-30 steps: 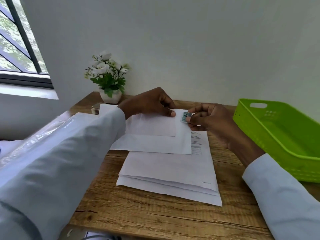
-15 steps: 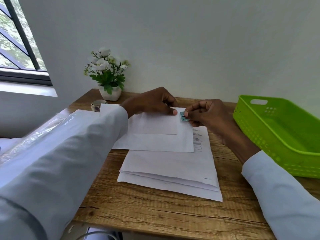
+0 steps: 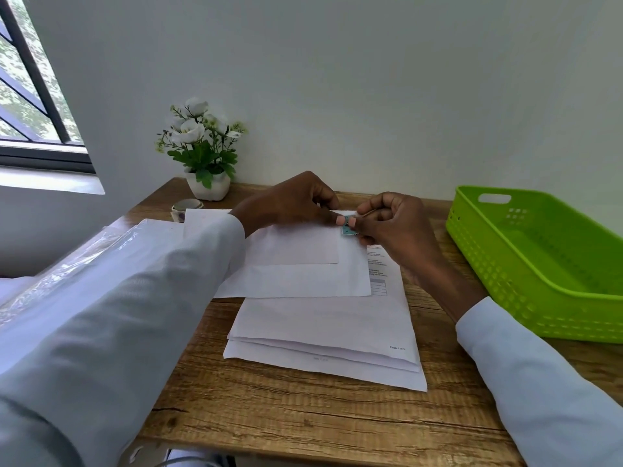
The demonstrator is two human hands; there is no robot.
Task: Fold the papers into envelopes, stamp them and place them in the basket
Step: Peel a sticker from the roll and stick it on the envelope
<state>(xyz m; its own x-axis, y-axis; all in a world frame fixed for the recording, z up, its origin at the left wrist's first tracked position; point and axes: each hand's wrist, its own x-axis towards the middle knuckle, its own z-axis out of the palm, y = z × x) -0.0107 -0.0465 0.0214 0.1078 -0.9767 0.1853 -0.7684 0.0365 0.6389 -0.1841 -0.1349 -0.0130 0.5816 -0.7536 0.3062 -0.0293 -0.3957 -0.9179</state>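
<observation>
A wooden table (image 3: 303, 416) stands against a pale wall (image 3: 371, 79), window (image 3: 30, 96) at left. Mid-table, the envelope (image 3: 303, 264) tops the papers (image 3: 330, 328); the right hand (image 3: 394, 227) pinches the stamp (image 3: 346, 229) onto its far right corner, the left hand (image 3: 290, 203) pressing a fingertip beside it. The basket (image 3: 539, 264) sits at the right edge.

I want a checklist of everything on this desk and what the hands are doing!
Surface: wooden desk, grain and a small crack showing at the front.
Job's things: folded envelope lies on the paper stack; small teal stamp at its top right corner; green basket to the right, nothing seen inside.
Clutter: potted white flowers at the back; tape roll beside the pot; clear plastic sleeve at the left.
Hands: left hand presses the envelope, a fingertip by the stamp; right hand pinches the stamp.
Cables: a thin one below the front edge.
Surroundings: plain wall, barred window on the left.
</observation>
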